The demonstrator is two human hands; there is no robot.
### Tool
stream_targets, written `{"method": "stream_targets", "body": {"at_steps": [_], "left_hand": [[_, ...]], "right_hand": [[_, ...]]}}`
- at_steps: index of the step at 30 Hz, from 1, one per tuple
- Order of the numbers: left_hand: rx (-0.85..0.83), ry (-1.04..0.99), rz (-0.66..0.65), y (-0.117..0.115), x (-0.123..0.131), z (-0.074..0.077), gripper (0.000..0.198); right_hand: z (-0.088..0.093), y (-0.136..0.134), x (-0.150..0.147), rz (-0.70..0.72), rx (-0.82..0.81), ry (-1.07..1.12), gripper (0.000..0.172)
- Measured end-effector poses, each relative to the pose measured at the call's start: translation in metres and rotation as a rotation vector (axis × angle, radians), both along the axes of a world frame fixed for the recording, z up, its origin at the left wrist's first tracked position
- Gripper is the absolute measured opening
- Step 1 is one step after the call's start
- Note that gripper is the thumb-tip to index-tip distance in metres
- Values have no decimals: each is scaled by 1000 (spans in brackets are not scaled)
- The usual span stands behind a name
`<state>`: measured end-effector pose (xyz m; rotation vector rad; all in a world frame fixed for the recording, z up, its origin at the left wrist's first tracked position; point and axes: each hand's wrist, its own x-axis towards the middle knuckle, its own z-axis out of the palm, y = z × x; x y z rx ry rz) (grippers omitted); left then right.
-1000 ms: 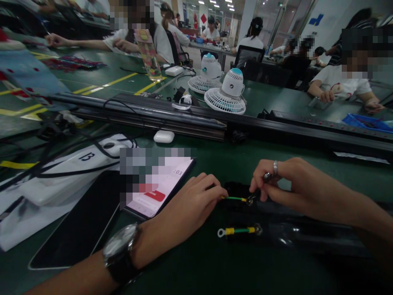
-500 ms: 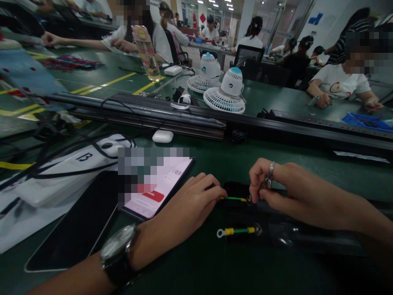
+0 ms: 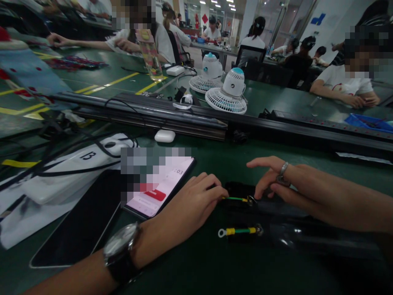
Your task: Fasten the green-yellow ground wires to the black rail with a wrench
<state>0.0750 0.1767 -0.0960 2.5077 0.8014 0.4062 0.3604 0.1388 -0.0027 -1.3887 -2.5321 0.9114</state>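
My left hand point(image 3: 204, 194), with a watch on the wrist, pinches the left end of a short green wire point(image 3: 236, 198). Yellow sleeving shows on the wire, and its right end meets a round metal fastener point(image 3: 251, 200) on a black part point(image 3: 284, 207). Just right of that fastener is my right hand point(image 3: 276, 180), index finger stretched out and the others loosely bent, with nothing seen in it. Nearer to me, a second green wire point(image 3: 242, 231) with yellow sleeves and a bare ring terminal point(image 3: 221, 232) is fixed to another dark, shiny part point(image 3: 294, 237).
Left of my hands lie a lit phone point(image 3: 159, 188), a dark tablet-like slab point(image 3: 76, 221) and a white power strip point(image 3: 70, 172). A white earbud case point(image 3: 165, 136) sits before a long black rail point(image 3: 153, 116). Beyond are two fans point(image 3: 226, 96), a bottle point(image 3: 150, 57) and seated co-workers.
My right hand has come off the fastener, moving slightly right, and its index finger has straightened out. My left hand keeps its pinch on the wire. A co-worker at right has brought both hands together.
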Motion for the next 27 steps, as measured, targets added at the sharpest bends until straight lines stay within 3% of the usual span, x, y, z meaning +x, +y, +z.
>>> {"method": "stream_targets", "body": {"at_steps": [13,27], "left_hand": [[11,-8,0,1,-1,-4,25],[-4,-7,-2,1,0,-1,24]], "right_hand": [[-3,4,7,-7,32,-22,31],[5,4,2,-15,42,88,21]]}}
